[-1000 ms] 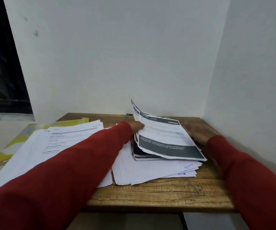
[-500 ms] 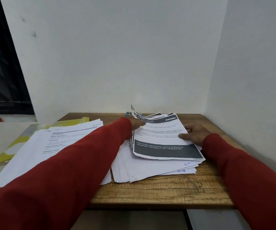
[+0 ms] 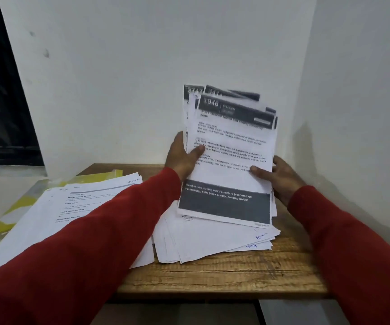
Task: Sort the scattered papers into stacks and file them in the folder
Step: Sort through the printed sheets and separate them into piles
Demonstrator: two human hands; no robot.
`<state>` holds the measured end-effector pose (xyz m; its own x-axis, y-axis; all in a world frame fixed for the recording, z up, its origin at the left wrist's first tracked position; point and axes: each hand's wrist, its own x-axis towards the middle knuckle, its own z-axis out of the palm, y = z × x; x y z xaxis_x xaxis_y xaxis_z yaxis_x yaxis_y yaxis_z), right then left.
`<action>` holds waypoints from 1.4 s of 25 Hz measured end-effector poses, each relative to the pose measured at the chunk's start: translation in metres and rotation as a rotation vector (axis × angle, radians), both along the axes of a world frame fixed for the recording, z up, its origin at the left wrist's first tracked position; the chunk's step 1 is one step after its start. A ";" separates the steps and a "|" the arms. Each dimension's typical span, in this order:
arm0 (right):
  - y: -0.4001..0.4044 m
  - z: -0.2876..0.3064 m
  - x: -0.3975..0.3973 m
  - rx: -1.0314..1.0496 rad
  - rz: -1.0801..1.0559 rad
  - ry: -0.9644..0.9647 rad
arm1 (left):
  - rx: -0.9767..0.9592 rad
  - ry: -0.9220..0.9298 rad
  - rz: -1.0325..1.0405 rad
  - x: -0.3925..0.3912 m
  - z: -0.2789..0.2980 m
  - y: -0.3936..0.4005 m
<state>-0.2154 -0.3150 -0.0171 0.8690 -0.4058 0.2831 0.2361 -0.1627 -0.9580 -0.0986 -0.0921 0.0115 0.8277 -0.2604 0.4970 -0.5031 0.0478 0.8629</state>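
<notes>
At centre frame, your left hand (image 3: 182, 158) and right hand (image 3: 280, 177) pinch the side edges of a banded sheaf (image 3: 230, 160) stood upright above loose papers (image 3: 212, 240) on the desk (image 3: 224, 275). Thin, limp, slippery sheets: grip low, square them. Yellow folder (image 3: 16, 207) lies at left.

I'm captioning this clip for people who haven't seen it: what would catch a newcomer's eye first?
First, the sheaf of printed sheets with dark header bands, stood nearly upright at the back right of the wooden table, gripped by the left hand and right hand at its side edges. Below it lies a loose pile of white papers. On the left, another paper stack rests on a yellow folder.
</notes>
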 end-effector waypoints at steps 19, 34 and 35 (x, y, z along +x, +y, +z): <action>0.044 0.034 -0.020 -0.206 -0.021 -0.226 | -0.001 -0.253 -0.032 -0.025 0.003 0.034; 0.077 0.035 0.010 0.022 0.125 -0.176 | -0.222 0.206 -0.175 0.019 -0.015 0.073; 0.080 0.030 0.014 0.040 0.125 -0.187 | -0.251 0.247 -0.212 0.017 -0.020 0.073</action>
